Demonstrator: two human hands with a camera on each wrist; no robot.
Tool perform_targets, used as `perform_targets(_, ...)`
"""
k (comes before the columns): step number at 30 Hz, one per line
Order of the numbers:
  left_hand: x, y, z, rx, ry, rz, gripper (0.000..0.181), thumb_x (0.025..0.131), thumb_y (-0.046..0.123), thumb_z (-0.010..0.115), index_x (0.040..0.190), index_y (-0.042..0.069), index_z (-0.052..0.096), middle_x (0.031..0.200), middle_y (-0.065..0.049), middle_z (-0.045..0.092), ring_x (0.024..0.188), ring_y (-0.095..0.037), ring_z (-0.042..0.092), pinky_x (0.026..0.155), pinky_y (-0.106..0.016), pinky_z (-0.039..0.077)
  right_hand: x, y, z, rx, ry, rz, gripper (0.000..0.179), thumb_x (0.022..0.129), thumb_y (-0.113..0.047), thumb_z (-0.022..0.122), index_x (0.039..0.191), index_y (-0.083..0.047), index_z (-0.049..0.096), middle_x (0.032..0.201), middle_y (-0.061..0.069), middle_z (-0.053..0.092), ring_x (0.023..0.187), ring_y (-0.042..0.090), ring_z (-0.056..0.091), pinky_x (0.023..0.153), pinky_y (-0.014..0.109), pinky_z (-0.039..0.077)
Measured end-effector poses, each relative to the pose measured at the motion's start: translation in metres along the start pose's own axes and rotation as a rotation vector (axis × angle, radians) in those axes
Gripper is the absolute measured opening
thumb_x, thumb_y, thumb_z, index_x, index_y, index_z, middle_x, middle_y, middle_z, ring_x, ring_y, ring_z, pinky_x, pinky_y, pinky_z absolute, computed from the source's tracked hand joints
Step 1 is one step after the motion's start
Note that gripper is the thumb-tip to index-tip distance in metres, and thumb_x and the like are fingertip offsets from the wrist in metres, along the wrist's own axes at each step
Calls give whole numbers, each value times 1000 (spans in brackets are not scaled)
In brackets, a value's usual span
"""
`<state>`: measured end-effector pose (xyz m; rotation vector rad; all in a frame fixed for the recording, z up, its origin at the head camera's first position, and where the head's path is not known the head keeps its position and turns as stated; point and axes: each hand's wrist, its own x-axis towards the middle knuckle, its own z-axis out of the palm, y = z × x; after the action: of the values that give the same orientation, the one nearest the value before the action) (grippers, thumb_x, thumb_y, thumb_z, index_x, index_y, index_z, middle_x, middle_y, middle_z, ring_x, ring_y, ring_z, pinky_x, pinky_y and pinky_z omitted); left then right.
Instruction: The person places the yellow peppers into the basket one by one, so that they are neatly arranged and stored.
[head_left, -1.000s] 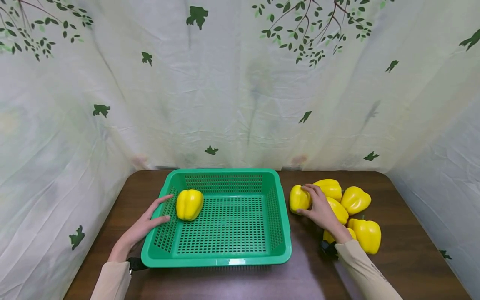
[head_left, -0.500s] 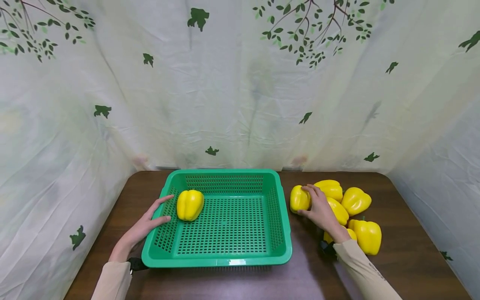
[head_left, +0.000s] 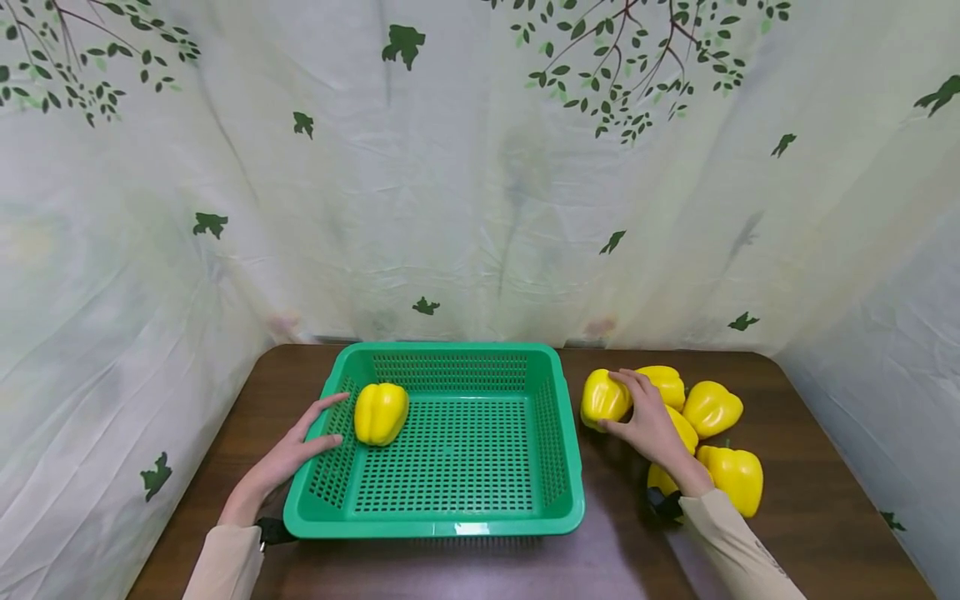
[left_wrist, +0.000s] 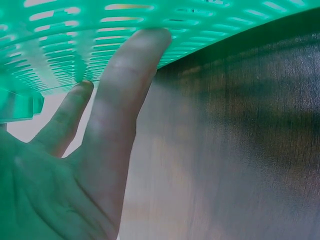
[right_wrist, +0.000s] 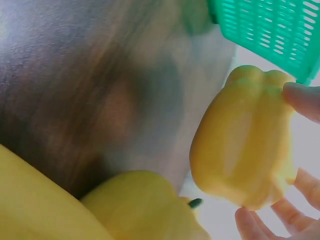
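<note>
In the head view, my right hand (head_left: pixel 649 422) grips a yellow bell pepper (head_left: pixel 604 398) just right of the green basket (head_left: pixel 433 528). The right wrist view has this bell pepper (right_wrist: pixel 242 142) between thumb and fingertips, its lobed end towards the basket. My left hand (head_left: pixel 288 457) lies at the basket's left side, thumb and index finger spread and nearly straight. In the left wrist view the thumb (left_wrist: pixel 117 105) reaches up to the slotted basket wall (left_wrist: pixel 60 55). Inside the basket, near its left wall, sits another yellow bell pepper (head_left: pixel 381 414).
Several more yellow bell peppers (head_left: pixel 712 409) are clustered under and beyond my right forearm. One of them (head_left: pixel 733 479) lies close beside the sleeve. The brown wooden table (head_left: pixel 817 517) ends at a hanging curtain (head_left: pixel 480 208) printed with leaves.
The bell pepper in my right hand has tilted and shifted slightly, showing more of its side. My left hand stays at the basket. The head view has tipped up a little.
</note>
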<state>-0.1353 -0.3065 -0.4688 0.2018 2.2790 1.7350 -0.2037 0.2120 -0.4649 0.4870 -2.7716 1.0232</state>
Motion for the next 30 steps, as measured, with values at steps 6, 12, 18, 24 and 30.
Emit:
perform_targets(6, 0, 0, 0, -12, -2, -7, 62, 98, 15, 53, 150, 13, 18, 151, -26, 5, 106, -43, 53, 76, -43, 54, 1, -9, -9, 22, 3, -30, 72, 76, -14, 81, 136, 2, 44, 139, 24, 36, 125, 42, 35, 96, 57, 37)
perform_targets(12, 0, -1, 0, -11, -1, -4, 62, 98, 15, 53, 150, 13, 19, 151, -26, 5, 106, -43, 52, 76, -43, 54, 4, -17, -16, 15, 12, -59, 73, 76, -14, 81, 137, 1, 44, 139, 22, 36, 122, 41, 38, 94, 56, 39)
perform_targets(18, 1, -1, 0, -4, 1, 4, 62, 98, 14, 53, 150, 12, 19, 151, -27, 6, 107, -44, 51, 76, -42, 54, 6, -23, -22, 26, 15, -80, 73, 76, -13, 80, 138, 0, 43, 140, 22, 36, 119, 39, 42, 92, 55, 41)
perform_targets(24, 0, 0, 0, -1, -2, 8, 62, 98, 14, 53, 150, 12, 19, 151, -27, 5, 107, -43, 52, 76, -41, 54, 8, -32, -27, 50, 20, -99, 73, 77, -12, 80, 138, 0, 42, 140, 21, 35, 116, 38, 44, 91, 55, 43)
perform_targets(30, -1, 2, -1, -3, -4, 7, 63, 98, 14, 53, 150, 12, 18, 151, -28, 6, 106, -43, 53, 76, -42, 54, 10, -45, -30, 62, 43, -136, 72, 77, -12, 80, 137, 0, 44, 138, 21, 36, 117, 37, 44, 91, 54, 44)
